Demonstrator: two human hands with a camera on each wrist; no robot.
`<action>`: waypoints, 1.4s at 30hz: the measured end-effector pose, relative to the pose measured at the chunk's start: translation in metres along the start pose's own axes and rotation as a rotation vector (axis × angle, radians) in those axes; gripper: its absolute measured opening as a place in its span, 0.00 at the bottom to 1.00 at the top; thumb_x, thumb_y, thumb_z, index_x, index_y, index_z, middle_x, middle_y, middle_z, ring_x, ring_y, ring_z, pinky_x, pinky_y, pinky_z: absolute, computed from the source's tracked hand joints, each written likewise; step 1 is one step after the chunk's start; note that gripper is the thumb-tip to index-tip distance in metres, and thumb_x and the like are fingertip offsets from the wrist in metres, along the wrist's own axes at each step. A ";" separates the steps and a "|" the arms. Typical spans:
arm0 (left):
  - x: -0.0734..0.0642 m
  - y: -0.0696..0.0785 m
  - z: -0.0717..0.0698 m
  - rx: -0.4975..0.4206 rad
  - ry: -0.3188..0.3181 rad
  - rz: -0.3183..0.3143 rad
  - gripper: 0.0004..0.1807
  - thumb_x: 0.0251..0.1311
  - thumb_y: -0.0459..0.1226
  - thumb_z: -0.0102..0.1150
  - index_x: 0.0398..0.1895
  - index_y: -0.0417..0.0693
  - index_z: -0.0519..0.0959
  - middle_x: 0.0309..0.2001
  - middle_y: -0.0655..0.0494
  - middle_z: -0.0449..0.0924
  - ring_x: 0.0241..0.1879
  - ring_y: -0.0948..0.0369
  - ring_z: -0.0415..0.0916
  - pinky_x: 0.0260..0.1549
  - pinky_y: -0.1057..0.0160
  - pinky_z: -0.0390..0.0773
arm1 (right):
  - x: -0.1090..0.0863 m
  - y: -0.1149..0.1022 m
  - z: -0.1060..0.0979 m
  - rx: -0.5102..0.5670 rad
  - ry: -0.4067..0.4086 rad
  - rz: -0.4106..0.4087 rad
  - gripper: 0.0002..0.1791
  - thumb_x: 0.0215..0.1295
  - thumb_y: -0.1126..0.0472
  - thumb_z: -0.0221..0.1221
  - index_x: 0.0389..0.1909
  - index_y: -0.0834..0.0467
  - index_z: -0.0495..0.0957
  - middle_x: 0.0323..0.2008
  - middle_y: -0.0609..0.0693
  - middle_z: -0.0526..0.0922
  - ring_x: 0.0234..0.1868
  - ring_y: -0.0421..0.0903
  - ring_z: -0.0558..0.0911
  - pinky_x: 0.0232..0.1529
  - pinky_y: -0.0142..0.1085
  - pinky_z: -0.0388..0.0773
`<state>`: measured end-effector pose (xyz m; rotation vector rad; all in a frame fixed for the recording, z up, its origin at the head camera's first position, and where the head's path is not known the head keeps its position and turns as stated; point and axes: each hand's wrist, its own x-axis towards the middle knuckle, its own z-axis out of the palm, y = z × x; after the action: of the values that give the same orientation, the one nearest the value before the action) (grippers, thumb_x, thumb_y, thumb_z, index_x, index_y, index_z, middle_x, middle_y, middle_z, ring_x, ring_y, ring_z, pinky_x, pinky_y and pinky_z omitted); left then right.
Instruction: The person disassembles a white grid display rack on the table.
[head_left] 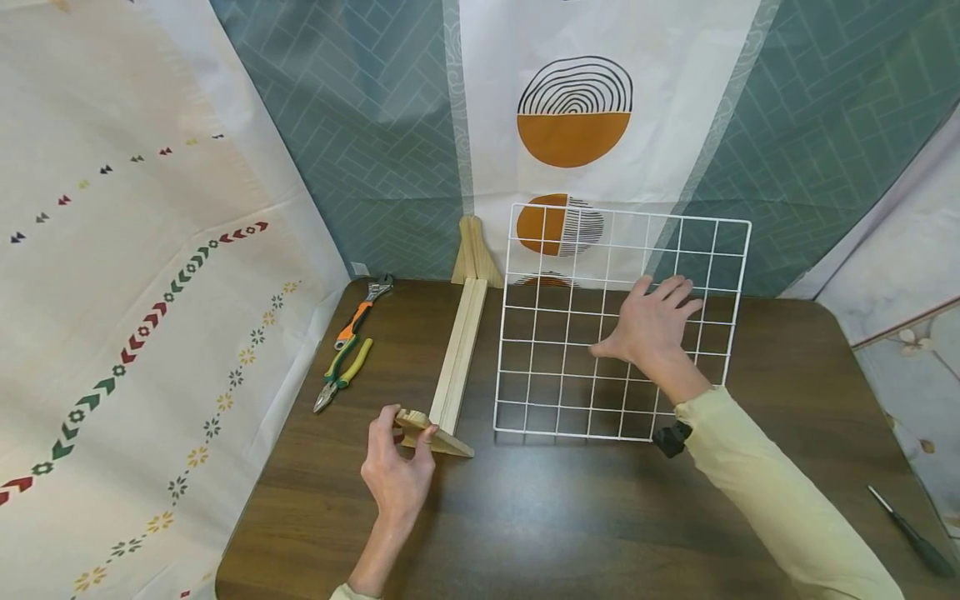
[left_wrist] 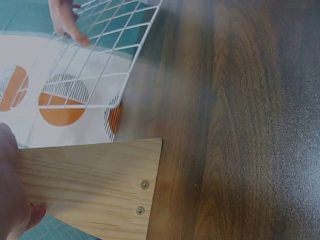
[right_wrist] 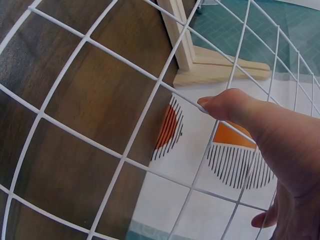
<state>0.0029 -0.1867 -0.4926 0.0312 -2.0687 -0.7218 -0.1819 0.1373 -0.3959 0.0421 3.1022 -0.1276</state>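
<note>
A wooden stand (head_left: 459, 354) made of a long grooved bar with an upright end piece at each end stands on the table. My left hand (head_left: 397, 471) grips the top of its near end piece (left_wrist: 95, 185), thumb on one side and fingers on the other; two screw heads (left_wrist: 144, 184) show low on that piece. To the right, a white wire grid panel (head_left: 573, 375) is tilted up, overlapping the far table edge in the head view. My right hand (head_left: 654, 325) is spread over the grid, its thumb (right_wrist: 225, 106) at a wire in the right wrist view.
Left of the stand lie an adjustable wrench (head_left: 363, 310) with an orange handle and pliers (head_left: 343, 373) with green-yellow handles. A screwdriver (head_left: 911, 532) lies near the right edge of the brown table (head_left: 570, 533). Patterned curtains (head_left: 375, 142) hang behind it and to the sides.
</note>
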 end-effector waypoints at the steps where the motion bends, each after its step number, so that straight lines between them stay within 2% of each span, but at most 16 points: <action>1: 0.000 0.000 0.000 0.000 0.000 0.001 0.30 0.54 0.46 0.73 0.52 0.37 0.73 0.37 0.43 0.76 0.25 0.48 0.79 0.17 0.50 0.79 | 0.001 0.000 0.001 0.000 -0.002 0.000 0.82 0.28 0.27 0.76 0.70 0.79 0.46 0.64 0.90 0.40 0.66 0.86 0.43 0.59 0.76 0.47; 4: 0.000 0.000 0.000 -0.002 0.002 0.006 0.30 0.56 0.48 0.71 0.53 0.37 0.73 0.36 0.43 0.76 0.25 0.48 0.79 0.16 0.50 0.78 | 0.003 -0.002 0.004 -0.002 -0.003 -0.001 0.82 0.28 0.27 0.75 0.71 0.79 0.46 0.65 0.90 0.40 0.66 0.86 0.44 0.59 0.76 0.47; 10: 0.001 0.000 -0.001 0.002 0.003 0.017 0.32 0.47 0.41 0.76 0.53 0.36 0.73 0.36 0.43 0.76 0.24 0.48 0.80 0.16 0.51 0.78 | 0.007 -0.004 0.011 -0.009 -0.018 0.001 0.83 0.27 0.26 0.75 0.71 0.79 0.46 0.65 0.90 0.40 0.67 0.86 0.44 0.59 0.77 0.47; 20: 0.000 -0.001 0.000 0.005 0.009 0.019 0.31 0.61 0.53 0.66 0.53 0.36 0.73 0.36 0.43 0.76 0.25 0.49 0.79 0.16 0.51 0.77 | 0.016 -0.006 0.020 -0.014 -0.067 0.008 0.84 0.29 0.27 0.75 0.72 0.79 0.42 0.64 0.91 0.39 0.66 0.87 0.42 0.58 0.78 0.47; 29: 0.000 -0.002 0.000 -0.002 -0.001 0.016 0.30 0.57 0.48 0.71 0.53 0.37 0.73 0.36 0.43 0.76 0.25 0.47 0.79 0.16 0.50 0.78 | 0.022 -0.012 0.029 -0.015 -0.124 0.022 0.85 0.27 0.27 0.76 0.72 0.78 0.42 0.64 0.91 0.39 0.66 0.87 0.43 0.59 0.77 0.47; 36: 0.001 -0.001 0.000 0.011 0.000 0.011 0.30 0.62 0.54 0.65 0.53 0.37 0.73 0.35 0.43 0.76 0.24 0.47 0.79 0.15 0.51 0.77 | 0.028 -0.013 0.036 -0.034 -0.170 0.025 0.84 0.29 0.27 0.75 0.71 0.79 0.42 0.64 0.91 0.41 0.65 0.88 0.44 0.59 0.78 0.48; 42: 0.001 0.000 0.000 0.012 0.004 0.014 0.30 0.62 0.52 0.66 0.53 0.37 0.73 0.35 0.43 0.76 0.24 0.48 0.79 0.15 0.51 0.77 | 0.031 -0.014 0.042 -0.033 -0.203 0.031 0.83 0.30 0.27 0.76 0.71 0.79 0.44 0.64 0.91 0.41 0.65 0.88 0.44 0.59 0.77 0.48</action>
<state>0.0020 -0.1872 -0.4916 0.0250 -2.0678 -0.6998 -0.2121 0.1207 -0.4380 0.0717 2.8985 -0.0748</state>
